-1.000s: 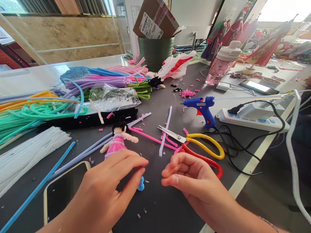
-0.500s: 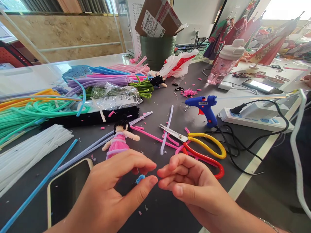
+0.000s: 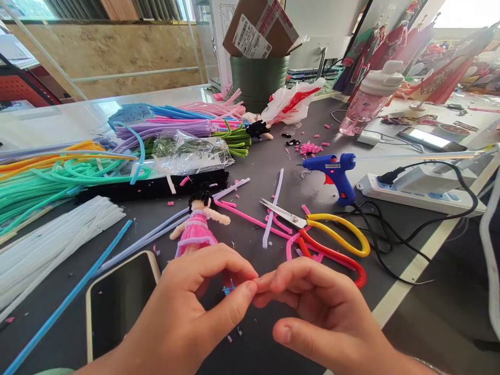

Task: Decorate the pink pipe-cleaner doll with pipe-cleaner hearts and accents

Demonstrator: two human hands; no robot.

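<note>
Blue fuzzy piece (image 3: 229, 288) visible between curled left fingers (image 3: 228, 259) and thumb (image 3: 230, 312), grasp unclear

Dark grey matte tabletop (image 3: 261, 153) with a pale straight edge strip (image 3: 406, 281) at lower right; dim grey area beyond it, can't tell if floor. Glossy white surface (image 3: 74, 117) back left. Behind that, a tan mottled wall panel (image 3: 117, 54) with a thin pale horizontal rail (image 3: 135, 74) across it. Grey pleated curtain-like hangings (image 3: 154, 10) above, bright window pane (image 3: 42, 9) top left. Strong white daylight (image 3: 469, 13) top right, washing out that corner, glare on the tabletop.
</note>
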